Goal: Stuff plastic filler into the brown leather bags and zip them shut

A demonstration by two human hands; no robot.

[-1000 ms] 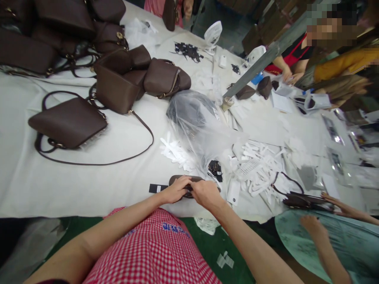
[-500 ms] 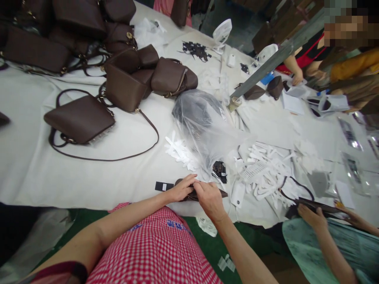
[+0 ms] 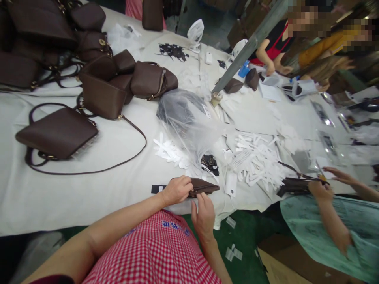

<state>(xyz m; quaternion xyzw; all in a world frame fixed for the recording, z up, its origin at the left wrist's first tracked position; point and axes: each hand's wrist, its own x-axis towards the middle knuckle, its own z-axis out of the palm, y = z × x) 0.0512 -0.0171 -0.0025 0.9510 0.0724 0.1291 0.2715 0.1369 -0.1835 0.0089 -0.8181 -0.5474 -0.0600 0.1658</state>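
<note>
A small brown leather pouch lies at the table's near edge, its long seam or opening facing me. My left hand is closed on the pouch's left end and hides that part. At the pouch's near side is my right hand, fingertips at its edge and thumb held apart from them. A black tag with a white label sticks out left of my left hand. Just beyond the pouch are black tags and a white hang tag.
Brown handbags crowd the table's left side. A clear plastic bag with dark contents sits ahead, and white strips are heaped to its right. A metal pole rises beyond. A co-worker's hand handles a dark bag at right.
My right hand has moved off the top of the pouch to its near side, and its thumb has come away. More of the pouch shows. The view has shifted right.
</note>
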